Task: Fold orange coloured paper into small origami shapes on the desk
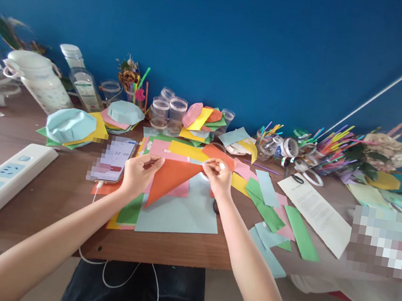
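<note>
A: Table (pixel 41 195), pale blue sheet (pixel 182 214) on it, orange paper (pixel 170 179) at centre, folded into a triangle. Risk?
B: Loose sheets beneath could slide, so the crease may skew.
A: Fingers?
B: Left hand (pixel 140 173) pinches the paper's 9 o'clock corner and right hand (pixel 220 174) pinches its 2 o'clock corner. Phone (pixel 114 158) lies at 9 o'clock.

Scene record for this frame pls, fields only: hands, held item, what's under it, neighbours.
left hand: pinches left corner of orange paper
right hand: pinches its right corner
orange paper: folded to a triangle, point toward the person
under: pale blue sheet on table
left of hands: phone, power strip
behind: clear cups
</note>
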Demonstrator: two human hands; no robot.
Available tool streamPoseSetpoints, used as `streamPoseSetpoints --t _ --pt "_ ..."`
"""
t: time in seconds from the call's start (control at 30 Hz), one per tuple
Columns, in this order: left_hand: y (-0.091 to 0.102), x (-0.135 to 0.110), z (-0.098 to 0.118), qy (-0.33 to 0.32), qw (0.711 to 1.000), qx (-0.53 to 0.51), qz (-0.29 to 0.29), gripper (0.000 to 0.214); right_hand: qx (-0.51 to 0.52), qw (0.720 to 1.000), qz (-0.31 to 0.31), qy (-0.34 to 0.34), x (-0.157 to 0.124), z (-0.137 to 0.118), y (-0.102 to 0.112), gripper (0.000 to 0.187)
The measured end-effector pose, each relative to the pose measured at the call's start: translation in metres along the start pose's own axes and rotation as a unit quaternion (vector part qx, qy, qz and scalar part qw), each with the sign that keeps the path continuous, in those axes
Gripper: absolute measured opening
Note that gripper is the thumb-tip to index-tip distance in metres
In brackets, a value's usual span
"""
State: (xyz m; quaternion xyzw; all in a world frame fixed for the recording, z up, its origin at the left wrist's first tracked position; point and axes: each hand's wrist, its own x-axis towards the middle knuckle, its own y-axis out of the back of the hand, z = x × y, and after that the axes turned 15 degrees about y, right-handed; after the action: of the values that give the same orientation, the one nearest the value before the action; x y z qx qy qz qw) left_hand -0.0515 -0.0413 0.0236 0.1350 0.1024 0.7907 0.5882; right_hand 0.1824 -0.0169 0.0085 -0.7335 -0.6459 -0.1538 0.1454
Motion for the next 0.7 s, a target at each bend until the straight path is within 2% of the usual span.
streamPoseSetpoints --t 0.3,0.7 --pt "0.0004 -0.0008 0.002 0.01 0.999 -0.037 -0.026 0.023 -0.034 0.999 0.011 0.037 0.0003 -0.0037 0.0 0.03" --pt "0.0013 0.0001 0.0025 0.04 0.996 -0.063 -0.044 0.026 -0.054 0.998 -0.003 0.034 0.0004 -0.0044 0.0031 0.028"
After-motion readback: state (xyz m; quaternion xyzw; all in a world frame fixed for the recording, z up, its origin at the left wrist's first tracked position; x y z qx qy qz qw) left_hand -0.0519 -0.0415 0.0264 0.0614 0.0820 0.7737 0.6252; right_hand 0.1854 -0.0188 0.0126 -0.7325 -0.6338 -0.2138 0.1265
